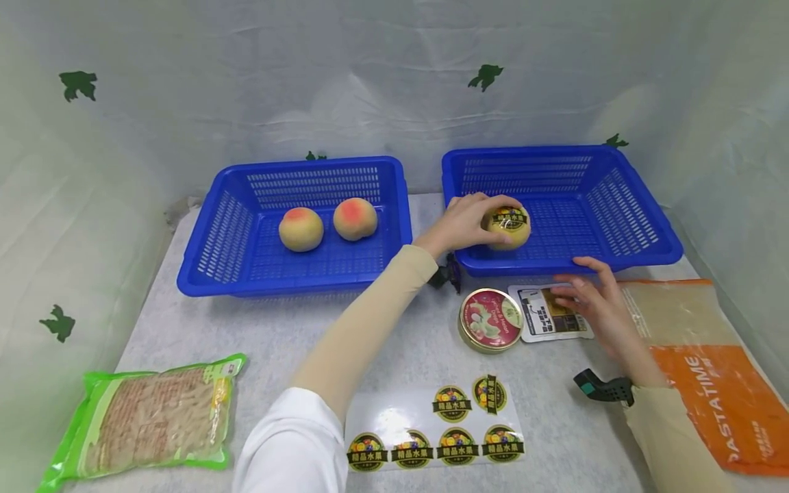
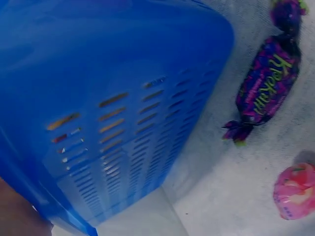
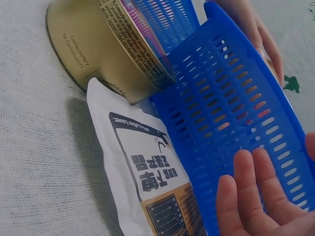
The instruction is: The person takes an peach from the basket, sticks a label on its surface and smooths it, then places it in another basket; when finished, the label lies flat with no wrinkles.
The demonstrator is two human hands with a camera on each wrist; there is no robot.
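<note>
A left hand (image 1: 471,220) grips a stickered peach (image 1: 516,239) inside the right blue basket (image 1: 570,229), at its near left corner.
Head view: I read 精品水果 on the peach's sticker (image 1: 510,218) and on the sticker sheet (image 1: 394,414) toward the near edge of the tabletop (image 1: 296,329), "Melon Drops" on the tin (image 1: 491,318), PASTATIME on the orange bag (image 1: 709,404) along the right edge. The right hand (image 1: 598,301), fingers loosely apart, holds nothing by the basket's near rim; whether it touches, I can't tell. Left wrist view: a purple sweet (image 2: 268,81), marked Крокант, lies beside the basket. Right wrist view: the tin's side says "Confectionery for Connoisseurs".
</note>
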